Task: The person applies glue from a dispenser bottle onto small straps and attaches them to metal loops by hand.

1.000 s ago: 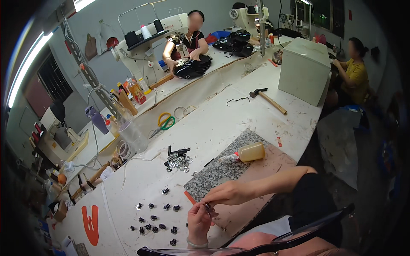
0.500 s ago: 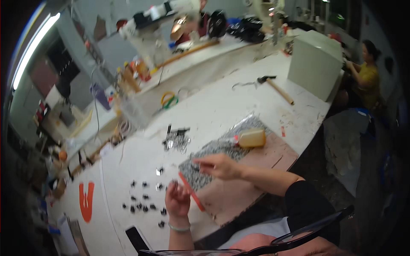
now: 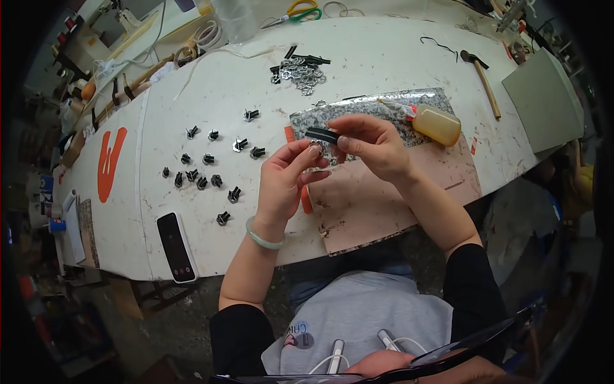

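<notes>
My left hand [image 3: 284, 176] pinches a small silver metal ring [image 3: 316, 148] between thumb and fingertips. Close by it, my right hand [image 3: 378, 148] grips a short black strap [image 3: 322, 135] whose free end reaches over the ring. Whether the strap passes through the ring cannot be made out. Both hands are raised over a speckled grey stone slab [image 3: 422, 99]. Left of them lie several small black strap pieces with metal fittings [image 3: 240, 145], spread out singly. Farther back is a heap of silver rings [image 3: 307, 78] with loose black straps [image 3: 313, 59] beside it.
On the slab lies a bottle of yellowish liquid [image 3: 438, 125]. A pinkish board [image 3: 396, 192] covers the near side. Around the table are a hammer [image 3: 484, 83], scissors [image 3: 295, 14], a phone [image 3: 175, 246], an orange cut piece [image 3: 111, 165] and a pale box [image 3: 543, 99].
The view has tilted downward and levelled. My hands, apart before, have come together, with the black strap and metal ring now visible between them.
</notes>
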Demonstrator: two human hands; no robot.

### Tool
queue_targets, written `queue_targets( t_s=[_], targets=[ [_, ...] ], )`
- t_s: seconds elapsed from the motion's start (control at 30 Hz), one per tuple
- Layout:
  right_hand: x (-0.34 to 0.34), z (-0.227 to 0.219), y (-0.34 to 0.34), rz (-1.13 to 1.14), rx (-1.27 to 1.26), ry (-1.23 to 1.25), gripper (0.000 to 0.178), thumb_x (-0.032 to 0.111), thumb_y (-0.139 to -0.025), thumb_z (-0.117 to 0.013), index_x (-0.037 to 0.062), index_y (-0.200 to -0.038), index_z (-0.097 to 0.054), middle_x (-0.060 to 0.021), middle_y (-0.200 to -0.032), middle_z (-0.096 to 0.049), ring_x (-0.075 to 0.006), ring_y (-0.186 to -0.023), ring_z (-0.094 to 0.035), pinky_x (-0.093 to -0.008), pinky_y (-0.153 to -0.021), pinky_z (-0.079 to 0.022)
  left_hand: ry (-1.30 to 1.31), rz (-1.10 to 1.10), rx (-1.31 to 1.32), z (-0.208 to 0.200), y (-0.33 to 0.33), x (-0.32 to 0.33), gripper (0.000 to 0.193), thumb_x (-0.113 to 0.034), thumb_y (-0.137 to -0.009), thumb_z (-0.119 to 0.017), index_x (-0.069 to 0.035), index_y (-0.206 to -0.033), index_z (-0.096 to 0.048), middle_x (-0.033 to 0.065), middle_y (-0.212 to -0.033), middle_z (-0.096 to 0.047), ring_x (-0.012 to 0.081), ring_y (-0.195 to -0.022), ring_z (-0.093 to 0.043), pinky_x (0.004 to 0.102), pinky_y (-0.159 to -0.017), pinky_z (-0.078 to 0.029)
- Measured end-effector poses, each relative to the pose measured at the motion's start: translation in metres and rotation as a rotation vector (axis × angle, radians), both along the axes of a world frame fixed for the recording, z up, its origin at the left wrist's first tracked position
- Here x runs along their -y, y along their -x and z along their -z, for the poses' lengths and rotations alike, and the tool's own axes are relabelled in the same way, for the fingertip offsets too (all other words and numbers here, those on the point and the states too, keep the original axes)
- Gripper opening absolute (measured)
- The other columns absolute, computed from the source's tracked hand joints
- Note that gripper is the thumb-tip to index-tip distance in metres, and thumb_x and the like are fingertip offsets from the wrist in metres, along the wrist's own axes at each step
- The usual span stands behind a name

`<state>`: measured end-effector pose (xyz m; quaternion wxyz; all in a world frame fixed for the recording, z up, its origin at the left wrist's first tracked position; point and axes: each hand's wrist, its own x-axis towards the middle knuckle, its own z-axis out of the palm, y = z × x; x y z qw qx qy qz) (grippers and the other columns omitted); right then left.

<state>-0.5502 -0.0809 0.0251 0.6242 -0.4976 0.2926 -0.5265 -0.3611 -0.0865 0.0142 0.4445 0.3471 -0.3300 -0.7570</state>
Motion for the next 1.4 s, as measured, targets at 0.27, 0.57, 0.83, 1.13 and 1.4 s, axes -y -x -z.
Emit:
queue_targets(
  t_s=[0.27, 0.57, 0.83, 1.13, 1.4],
  targets=[
    [0.000, 0.000, 0.003, 0.056, -0.321, -0.040, 0.021, 0.008, -0.084, -0.063, 0.0007, -0.104, -0.064, -0.0021, -0.086, -0.062, -0.0058, -0.071, -0.055, -0.0189, -0.059, -0.047, -0.150, 0.036, -0.247, -0.003, -0.007, 0.003, 0.030, -0.009, -0.090, -0.054, 0.003, -0.118, -0.051, 0.0093, -0.089, -0.061, 0.0155, -0.081, -0.063, 0.0254, -0.066, -0.058],
    [0.005, 0.004, 0.005, 0.107, -0.426, -0.032, 0.021, 0.019, -0.081, -0.070, 0.0018, -0.093, -0.066, 0.0018, -0.074, -0.060, -0.0020, -0.059, -0.050, -0.0169, -0.049, -0.040, -0.309, 0.093, -0.399, 0.009, -0.011, 0.011, 0.029, -0.008, -0.089, -0.055, 0.004, -0.116, -0.053, 0.0078, -0.089, -0.062, 0.0137, -0.080, -0.065, 0.0202, -0.068, -0.058],
    [0.003, 0.005, 0.003, 0.069, -0.395, -0.037, 0.020, 0.019, -0.081, -0.070, 0.0028, -0.092, -0.067, 0.0022, -0.075, -0.062, -0.0013, -0.058, -0.050, -0.0159, -0.048, -0.039, -0.442, 0.202, -0.635, 0.023, -0.015, 0.012, 0.029, -0.006, -0.091, -0.048, 0.007, -0.117, -0.047, 0.0114, -0.099, -0.055, 0.0143, -0.086, -0.060, 0.0220, -0.075, -0.058],
    [0.003, 0.003, 0.008, -0.009, -0.296, -0.081, 0.020, 0.018, -0.081, -0.070, 0.0019, -0.092, -0.067, 0.0020, -0.075, -0.062, -0.0023, -0.062, -0.052, -0.0173, -0.050, -0.040, -0.496, 0.225, -0.733, 0.031, -0.018, 0.013, 0.029, -0.005, -0.092, -0.046, 0.007, -0.119, -0.045, 0.0117, -0.099, -0.053, 0.0153, -0.087, -0.060, 0.0266, -0.078, -0.058],
    [0.003, 0.003, 0.008, -0.021, -0.275, -0.105, 0.021, 0.019, -0.080, -0.071, 0.0025, -0.091, -0.067, 0.0016, -0.076, -0.062, -0.0025, -0.063, -0.052, -0.0170, -0.051, -0.041, -0.489, 0.223, -0.669, 0.018, -0.013, 0.010, 0.030, -0.007, -0.091, -0.050, 0.009, -0.116, -0.050, 0.0091, -0.087, -0.059, 0.0135, -0.080, -0.063, 0.0202, -0.072, -0.058]
  ],
)
